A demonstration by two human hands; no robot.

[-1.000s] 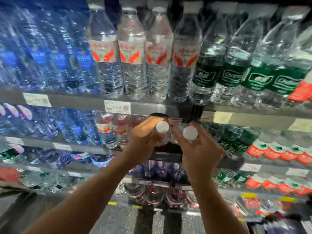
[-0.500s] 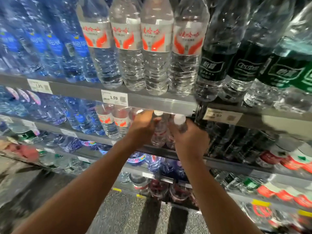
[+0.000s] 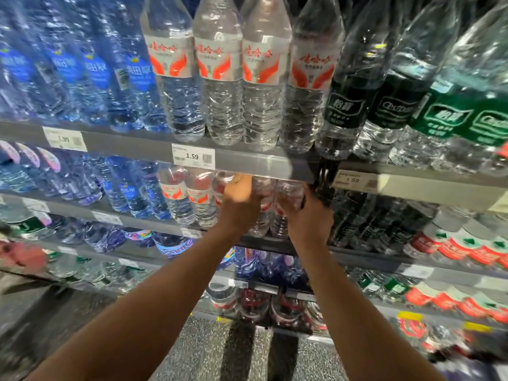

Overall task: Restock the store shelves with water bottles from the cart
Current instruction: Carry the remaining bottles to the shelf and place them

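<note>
- left hand (image 3: pixel 238 204) curls round one small red-labelled water bottle (image 3: pixel 262 204); right hand (image 3: pixel 308 215) grips a second bottle (image 3: pixel 288 196) just beside it.
- both bottles sit in the gap on the second shelf (image 3: pixel 154 225), under the 1.59 price tag (image 3: pixel 193 156).
- to do this well: slide them straight back, upright, labels facing out, level with the red-labelled neighbours (image 3: pixel 189 196).
- keep the caps below the upper shelf edge (image 3: pixel 247 162).

Glossy clear plastic bottles (image 3: pixel 221 86)

head cam — faces shelves (image 3: pixel 242 160) close | tilted down — arm's reach
</note>
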